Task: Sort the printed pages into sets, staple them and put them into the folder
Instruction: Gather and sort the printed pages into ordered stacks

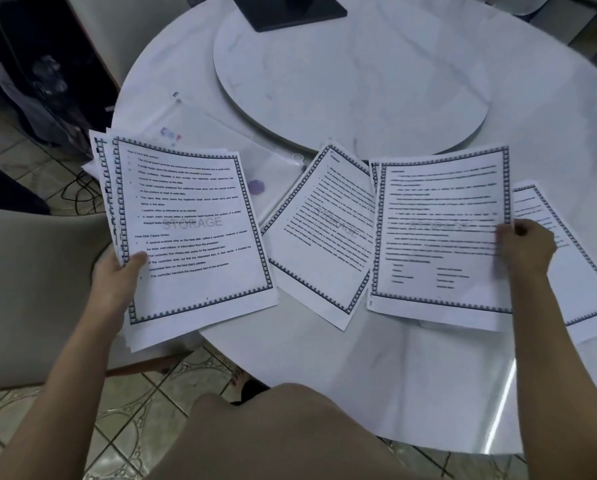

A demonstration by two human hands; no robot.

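Head view: round white table (pixel 411 375) fills the frame, with a raised round disc (pixel 359 81) at its far middle. A thick unsorted stack (pixel 193 237) of bordered printed pages sits at the near-left edge, half off the table. It is held up by the left hand (pixel 117 282), thumb on top, fingers hidden under the stack. To the right, a held page (pixel 439 230), maybe two sheets, is low over the table. The right hand (pixel 525 247) pinches its right edge with curled fingers. A middle page (pixel 321 237) lies tilted on the table between stack and held page. Another page (pixel 574 271) lies far right, partly under the held one. A clear folder (pixel 221 147) lies flat behind the stack, partly covered, no pages visible inside. My read is that sorting has barely started, with a couple of piles begun and most pages in the stack. Nothing looks stapled, no stapler is visible, and filing is not started.
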